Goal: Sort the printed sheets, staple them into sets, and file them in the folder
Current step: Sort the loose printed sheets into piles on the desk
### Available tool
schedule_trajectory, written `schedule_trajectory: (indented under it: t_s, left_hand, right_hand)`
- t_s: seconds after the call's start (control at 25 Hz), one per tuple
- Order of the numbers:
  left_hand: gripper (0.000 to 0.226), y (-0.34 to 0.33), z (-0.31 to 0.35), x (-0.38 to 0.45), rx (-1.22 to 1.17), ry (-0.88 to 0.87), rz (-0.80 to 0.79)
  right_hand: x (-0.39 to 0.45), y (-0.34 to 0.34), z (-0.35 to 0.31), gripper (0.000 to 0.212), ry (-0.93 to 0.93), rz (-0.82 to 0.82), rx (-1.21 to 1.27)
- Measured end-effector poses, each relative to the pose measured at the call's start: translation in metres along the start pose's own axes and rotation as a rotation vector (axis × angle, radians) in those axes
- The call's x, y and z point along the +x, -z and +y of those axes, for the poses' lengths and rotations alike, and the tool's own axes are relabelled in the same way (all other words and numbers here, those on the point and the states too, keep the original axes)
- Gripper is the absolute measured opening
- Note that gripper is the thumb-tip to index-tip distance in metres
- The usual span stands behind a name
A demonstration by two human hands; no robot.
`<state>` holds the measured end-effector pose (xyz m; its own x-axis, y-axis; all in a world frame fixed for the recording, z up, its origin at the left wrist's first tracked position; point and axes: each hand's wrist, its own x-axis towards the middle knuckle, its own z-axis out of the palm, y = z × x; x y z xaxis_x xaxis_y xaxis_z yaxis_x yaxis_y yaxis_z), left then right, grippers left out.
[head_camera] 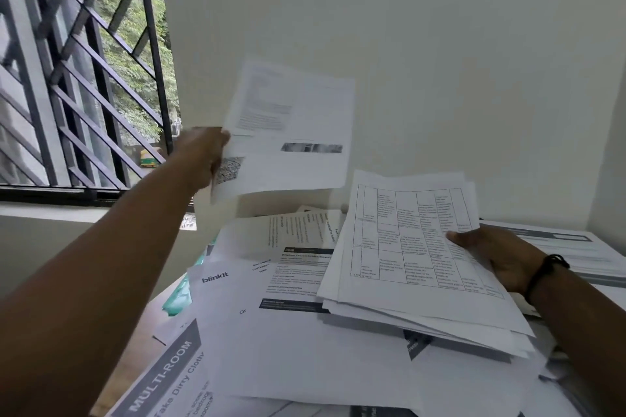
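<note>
Head view shows your left hand (203, 156) pinching one printed sheet (288, 129) by its left edge, lifted clear before the bare wall (440, 44), while your right hand (491, 254) grips a stack (416, 254) above the paper-strewn table (135, 342).

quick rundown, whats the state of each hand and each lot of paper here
left hand: raised, gripping the single sheet by its left edge
single sheet: held up in the air, printed side toward the camera
right hand: gripping the stack, thumb on top
stack of sheets: held, tilted, a table page on top, edges uneven
loose sheets: spread overlapping on the table, unsorted
pile at right: lying flat
</note>
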<state>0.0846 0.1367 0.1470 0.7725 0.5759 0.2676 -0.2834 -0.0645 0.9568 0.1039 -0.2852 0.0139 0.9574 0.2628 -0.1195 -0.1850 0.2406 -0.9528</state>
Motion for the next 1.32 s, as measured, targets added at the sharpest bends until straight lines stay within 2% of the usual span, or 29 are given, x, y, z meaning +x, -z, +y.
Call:
schedule_trajectory:
  t_s: [0.12, 0.28, 0.36, 0.44, 0.52, 0.56, 0.64, 0.72, 0.8, 0.92, 1.0, 1.08, 1.24, 1.32]
  left_hand:
    - [0.008, -0.030, -0.023, -0.040, 0.059, 0.193, -0.165]
    - [0.015, -0.074, -0.077, -0.093, 0.321, 0.248, -0.272]
    - [0.011, -0.087, -0.107, -0.107, 0.448, 0.218, -0.364]
    - [0.014, -0.092, -0.129, -0.116, 0.567, 0.082, -0.444]
    - [0.016, -0.091, -0.138, -0.121, 0.650, -0.072, -0.440]
    - [0.016, -0.089, -0.140, -0.120, 0.619, -0.104, -0.430]
    - [0.009, -0.086, -0.140, -0.118, 0.324, 0.078, -0.464]
    - [0.025, -0.083, -0.141, -0.116, 0.030, 0.330, -0.600]
    - [0.029, -0.081, -0.146, -0.117, -0.084, 0.393, -0.744]
    - [0.035, -0.082, -0.149, -0.116, -0.114, 0.342, -0.775]
    - [0.034, -0.082, -0.146, -0.116, -0.064, 0.259, -0.740]
    - [0.031, -0.082, -0.142, -0.119, -0.044, 0.211, -0.718]
    - [0.041, -0.081, -0.140, -0.122, -0.057, 0.240, -0.697]
    - [0.046, -0.080, -0.140, -0.119, -0.093, 0.270, -0.733]
  right_hand:
    - [0.000, -0.009, 0.003, 0.029, -0.008, 0.014, -0.070]
    - [-0.002, -0.015, 0.007, 0.027, 0.012, 0.048, -0.144]
    - [-0.004, -0.015, 0.007, 0.021, 0.071, 0.138, -0.178]
    - [-0.008, -0.017, 0.006, 0.022, 0.112, 0.202, -0.199]
    - [-0.008, -0.016, 0.005, 0.028, 0.122, 0.216, -0.209]
    - [-0.010, -0.017, 0.005, 0.029, 0.118, 0.219, -0.203]
    - [-0.010, -0.016, 0.004, 0.025, 0.117, 0.224, -0.204]
    - [-0.012, -0.019, 0.003, 0.013, 0.095, 0.199, -0.202]
    - [-0.015, -0.027, 0.004, 0.013, 0.065, 0.133, -0.193]
    - [-0.013, -0.037, 0.003, 0.030, 0.042, 0.105, -0.113]
    - [-0.010, -0.037, 0.004, 0.053, 0.029, 0.038, 0.022]
    - [-0.003, -0.033, 0.009, 0.066, 0.064, 0.066, -0.077]
    - [0.006, -0.029, 0.022, 0.057, 0.155, 0.048, -0.270]
    - [0.002, -0.032, 0.019, 0.038, 0.172, -0.049, -0.177]
